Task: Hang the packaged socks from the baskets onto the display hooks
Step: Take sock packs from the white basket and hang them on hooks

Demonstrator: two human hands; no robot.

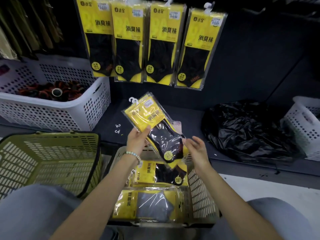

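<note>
left hand [137, 141]: grip pinches sock pack [155, 129] | right hand [197, 149]: grip loose, empty, just beside it | pack: aloft over basket [202, 196] far edge | risk: slick film may slip from one-sided pinch

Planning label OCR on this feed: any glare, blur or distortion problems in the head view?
Head view: glare streaks across the clear wrap of the sock pack in the left hand; wide-angle bending fans the hanging packs apart at the top, though their big print reads clearly; the wall behind them is near black, no detail; bright sheen on the black bag.
</note>
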